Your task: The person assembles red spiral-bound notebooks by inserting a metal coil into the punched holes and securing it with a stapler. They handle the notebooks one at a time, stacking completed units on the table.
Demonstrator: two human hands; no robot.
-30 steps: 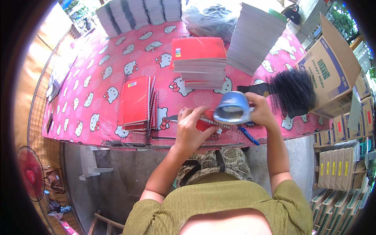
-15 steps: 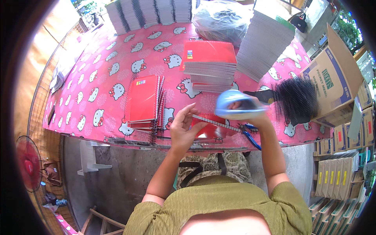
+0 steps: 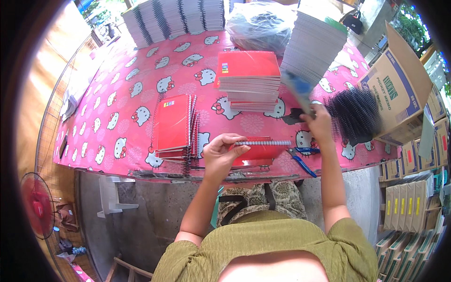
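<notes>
My left hand (image 3: 220, 154) pinches the left end of a small red notebook (image 3: 257, 154) at the table's near edge. A pale, toothed-looking strip runs along the notebook's upper edge. Ahead and to the right, my right hand (image 3: 320, 123) is closed on a blue-and-grey object (image 3: 300, 88), too smeared by motion to name. Blue-handled pliers (image 3: 303, 163) lie spread on the table beside the notebook's right end. Left of my left hand sits a short stack of red spiral notebooks (image 3: 174, 123). Black spiral binding coils (image 3: 354, 113) lie heaped beyond my right hand.
A taller stack of red notebooks (image 3: 249, 65) stands mid-table. Behind it are a clear plastic bag (image 3: 258, 23), a leaning stack of paper pads (image 3: 312, 47) and a row of spiral-bound pads (image 3: 174, 19). An open cardboard box (image 3: 399, 89) borders the right side. The tablecloth (image 3: 127, 101) is pink.
My right hand has moved up and away from the notebook with the blue object. My left hand keeps hold of the notebook, whose pale strip now lies more level.
</notes>
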